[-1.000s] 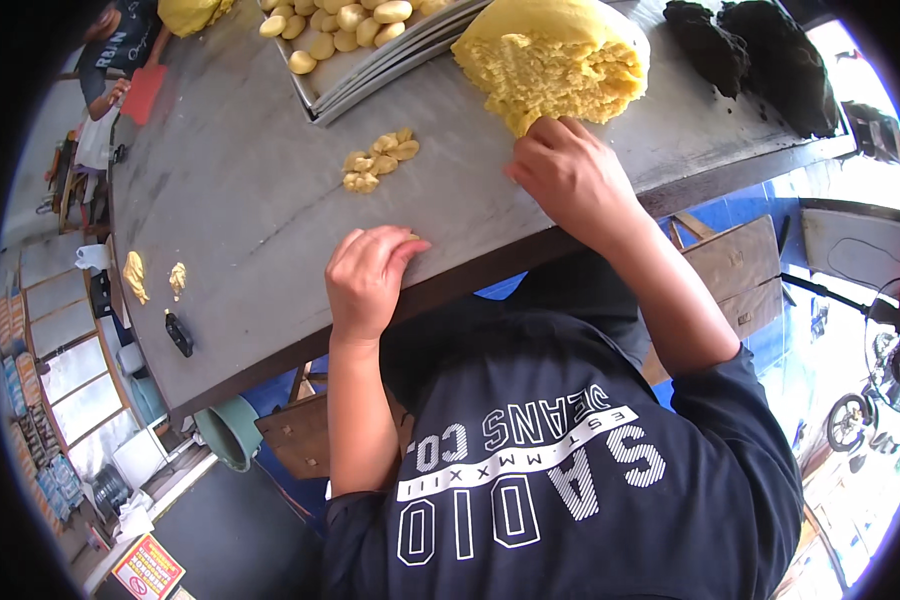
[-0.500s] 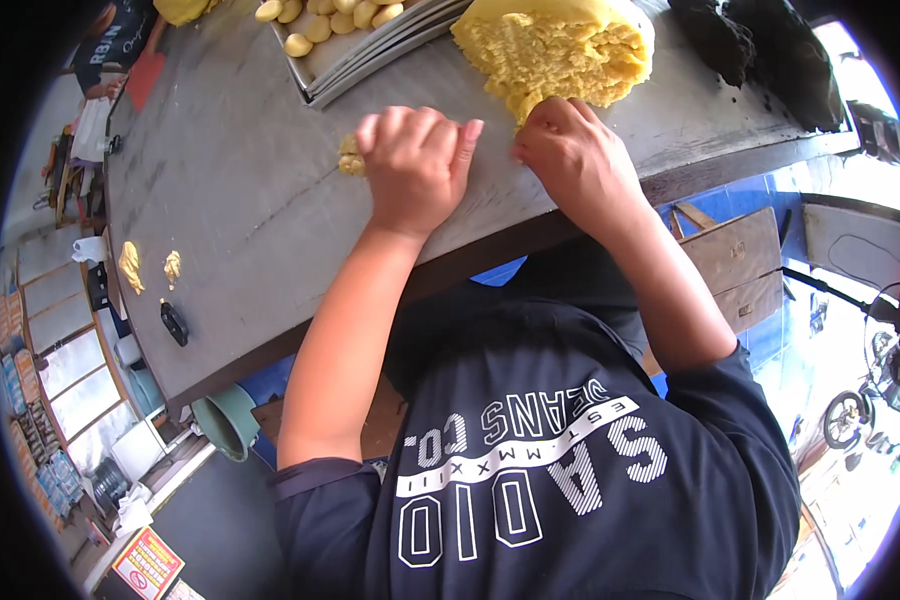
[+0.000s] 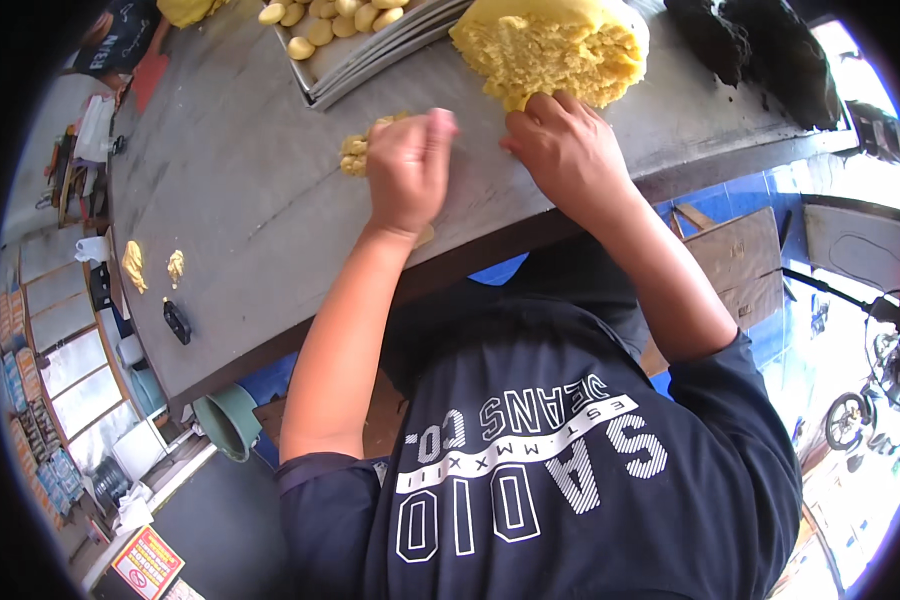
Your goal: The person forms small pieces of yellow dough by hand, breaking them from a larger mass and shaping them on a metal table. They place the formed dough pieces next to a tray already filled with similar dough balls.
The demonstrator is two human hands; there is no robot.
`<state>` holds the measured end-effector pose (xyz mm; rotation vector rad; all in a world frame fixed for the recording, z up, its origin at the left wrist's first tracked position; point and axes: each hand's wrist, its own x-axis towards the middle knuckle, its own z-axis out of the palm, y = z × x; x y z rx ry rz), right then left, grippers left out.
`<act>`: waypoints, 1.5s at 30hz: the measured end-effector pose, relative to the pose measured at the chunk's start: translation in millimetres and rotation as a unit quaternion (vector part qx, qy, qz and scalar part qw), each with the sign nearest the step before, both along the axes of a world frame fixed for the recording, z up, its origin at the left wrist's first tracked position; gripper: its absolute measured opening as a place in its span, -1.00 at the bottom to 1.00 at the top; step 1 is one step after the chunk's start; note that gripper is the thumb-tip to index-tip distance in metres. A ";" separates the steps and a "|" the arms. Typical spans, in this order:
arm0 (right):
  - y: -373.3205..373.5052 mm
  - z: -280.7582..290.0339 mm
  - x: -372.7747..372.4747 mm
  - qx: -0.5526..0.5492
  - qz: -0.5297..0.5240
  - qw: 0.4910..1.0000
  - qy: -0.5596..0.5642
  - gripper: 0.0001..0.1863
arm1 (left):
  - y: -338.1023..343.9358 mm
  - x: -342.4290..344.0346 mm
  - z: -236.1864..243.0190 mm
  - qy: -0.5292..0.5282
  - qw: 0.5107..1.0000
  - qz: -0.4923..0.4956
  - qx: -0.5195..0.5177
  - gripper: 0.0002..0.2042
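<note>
A large mound of yellow dough [image 3: 555,55], smooth on top and torn and crumbly on its near side, lies at the far middle of the metal-topped table [image 3: 240,200]. My right hand [image 3: 565,145] is at the mound's near edge, its fingers curled down against the dough. To the left, my left hand [image 3: 405,170] is closed, thumb pointing away from me; whatever its fingers hold is hidden. Small crumbly dough lumps [image 3: 354,157] lie just past and beside that hand. A pale bit [image 3: 425,236] shows by the left wrist near the table edge.
Stacked metal trays [image 3: 370,66] bearing several round dough balls [image 3: 320,32] stand at the far side. A black plastic bag [image 3: 770,60] lies far right. Dough scraps [image 3: 133,266] and a small black object [image 3: 176,322] are at left. Another person's sleeve [image 3: 120,35] shows far left.
My left hand has turned, its thumb now pointing away, uncovering more of the dough lumps behind it. My right hand has shifted slightly left and farther toward the mound.
</note>
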<state>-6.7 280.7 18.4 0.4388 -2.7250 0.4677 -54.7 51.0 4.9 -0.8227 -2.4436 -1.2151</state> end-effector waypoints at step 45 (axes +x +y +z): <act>-59.9 18.8 16.8 -0.316 0.238 0.913 -0.103 -0.60 | -53.5 48.3 -2.1 -0.155 0.985 -0.078 0.013 -0.48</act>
